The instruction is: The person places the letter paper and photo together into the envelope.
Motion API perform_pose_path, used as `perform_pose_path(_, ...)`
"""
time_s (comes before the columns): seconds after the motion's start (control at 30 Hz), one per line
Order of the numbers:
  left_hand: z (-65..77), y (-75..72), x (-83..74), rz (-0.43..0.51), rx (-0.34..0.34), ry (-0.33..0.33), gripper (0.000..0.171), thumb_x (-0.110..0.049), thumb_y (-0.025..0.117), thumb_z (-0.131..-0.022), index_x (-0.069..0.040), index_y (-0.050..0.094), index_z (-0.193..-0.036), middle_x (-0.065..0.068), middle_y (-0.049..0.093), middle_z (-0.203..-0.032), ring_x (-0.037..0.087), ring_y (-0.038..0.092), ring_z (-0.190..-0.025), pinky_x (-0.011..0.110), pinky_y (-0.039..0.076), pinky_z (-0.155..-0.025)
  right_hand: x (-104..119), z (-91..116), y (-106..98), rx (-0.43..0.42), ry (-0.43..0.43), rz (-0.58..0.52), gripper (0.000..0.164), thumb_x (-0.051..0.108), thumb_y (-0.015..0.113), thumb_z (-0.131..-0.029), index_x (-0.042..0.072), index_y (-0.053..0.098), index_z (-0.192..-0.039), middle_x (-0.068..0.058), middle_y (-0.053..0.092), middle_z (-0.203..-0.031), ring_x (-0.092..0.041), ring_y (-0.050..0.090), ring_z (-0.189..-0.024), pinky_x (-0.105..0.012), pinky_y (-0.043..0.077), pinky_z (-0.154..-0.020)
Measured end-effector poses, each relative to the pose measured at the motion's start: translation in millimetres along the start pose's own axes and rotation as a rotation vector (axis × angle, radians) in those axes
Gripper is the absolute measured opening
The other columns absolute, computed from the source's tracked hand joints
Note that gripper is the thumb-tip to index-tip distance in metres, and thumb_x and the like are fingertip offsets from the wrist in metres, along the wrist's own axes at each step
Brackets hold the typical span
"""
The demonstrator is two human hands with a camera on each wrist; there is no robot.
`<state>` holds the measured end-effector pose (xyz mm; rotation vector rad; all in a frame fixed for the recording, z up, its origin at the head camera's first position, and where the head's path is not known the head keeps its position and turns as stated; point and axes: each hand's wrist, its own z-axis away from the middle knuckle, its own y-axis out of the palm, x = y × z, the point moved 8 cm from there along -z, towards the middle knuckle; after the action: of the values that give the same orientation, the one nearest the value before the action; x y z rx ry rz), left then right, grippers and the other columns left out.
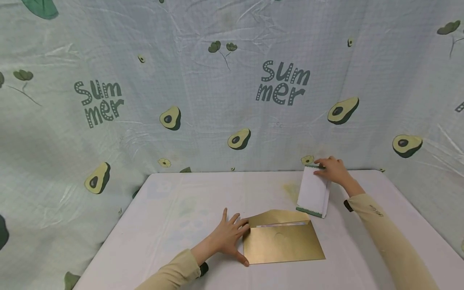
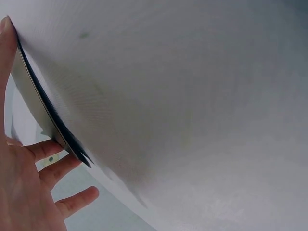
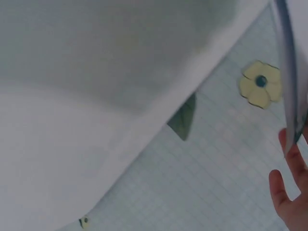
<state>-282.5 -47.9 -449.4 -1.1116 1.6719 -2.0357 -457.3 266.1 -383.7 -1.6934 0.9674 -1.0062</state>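
A gold envelope (image 1: 284,243) lies on the table with its flap raised at the far side, and a pale strip shows in its opening. My left hand (image 1: 228,233) is spread along the envelope's left edge, thumb at the near corner and fingertips at the far one. In the left wrist view, the left hand (image 2: 24,187) touches the envelope (image 2: 36,96) with some fingers apart from it. Farther back to the right, my right hand (image 1: 333,171) holds a folded white paper (image 1: 312,193) with green end bands by its far end. The right wrist view shows the paper's edge (image 3: 291,82) at the fingers.
A pale cloth covers the table (image 1: 174,213). Behind it hangs a sheet (image 1: 210,108) printed with avocados, flowers and lettering, meeting the table's far edge. Dark wrist bands (image 1: 349,205) show below the sleeves.
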Motion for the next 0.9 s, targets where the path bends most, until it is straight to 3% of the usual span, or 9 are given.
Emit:
perform_pose_path(0.1, -0.3, -0.3, 0.1, -0.011, 0.006, -0.002, 0.103, -0.091, 0.038, -0.052, -0.024, 0.037, -0.130, -0.006, 0.041, -0.136, 0.023, 0.038, -0.126, 0.062, 0.028, -0.095, 1, 0, -14, 0.034, -0.008, -0.052, 0.030, 0.018, 0.062, -0.082, 0.001, 0.061, -0.107, -0.017, 0.064, -0.091, -0.034, 0.055, -0.087, -0.055, 0.037, -0.078)
perform_pose_path(0.27, -1.3, -1.1, 0.4, -0.010, 0.011, -0.005, 0.103, -0.091, 0.039, -0.052, -0.024, 0.037, -0.130, -0.007, 0.040, -0.136, 0.023, 0.038, -0.125, 0.062, 0.028, -0.095, 2, 3, -39, 0.117, -0.012, -0.205, 0.024, 0.009, 0.058, -0.084, -0.003, 0.062, -0.105, -0.021, 0.065, -0.092, -0.032, 0.061, -0.083, -0.038, 0.049, -0.066)
perform_pose_path(0.4, -2.5, -1.4, 0.6, -0.010, 0.013, -0.005, 0.103, -0.091, 0.039, -0.051, -0.024, 0.037, -0.130, -0.007, 0.040, -0.136, 0.022, 0.038, -0.124, 0.062, 0.028, -0.095, 0, 9, -58, 0.158, 0.003, -0.291, 0.027, 0.010, 0.057, -0.085, -0.004, 0.060, -0.108, -0.022, 0.065, -0.095, -0.029, 0.062, -0.085, -0.033, 0.048, -0.066)
perform_pose_path(0.5, -3.1, -0.8, 0.8, -0.015, 0.017, -0.005, 0.103, -0.091, 0.038, -0.051, -0.025, 0.037, -0.130, -0.007, 0.040, -0.136, 0.022, 0.038, -0.124, 0.062, 0.028, -0.095, -4, 15, -68, 0.183, 0.031, -0.347, 0.031, 0.015, 0.055, -0.087, -0.003, 0.058, -0.112, -0.022, 0.064, -0.100, -0.018, 0.061, -0.084, -0.032, 0.047, -0.066)
perform_pose_path(0.63, -3.1, 0.5, 0.6, -0.011, 0.022, -0.001, 0.103, -0.091, 0.038, -0.051, -0.025, 0.037, -0.131, -0.007, 0.040, -0.136, 0.021, 0.038, -0.124, 0.063, 0.028, -0.095, -8, 21, -72, 0.217, 0.056, -0.438, 0.036, 0.022, 0.053, -0.090, -0.001, 0.054, -0.118, -0.019, 0.062, -0.104, -0.001, 0.053, -0.077, -0.028, 0.045, -0.062)
perform_pose_path(0.9, -1.4, 1.0, -0.2, 0.014, 0.024, 0.003, 0.103, -0.090, 0.039, -0.052, -0.024, 0.037, -0.131, -0.007, 0.040, -0.136, 0.022, 0.038, -0.124, 0.063, 0.027, -0.095, -6, 34, -67, 0.263, 0.108, -0.619, 0.050, 0.027, 0.054, -0.089, -0.001, 0.042, -0.129, -0.015, 0.056, -0.108, -0.003, 0.055, -0.079, -0.033, 0.049, -0.069)
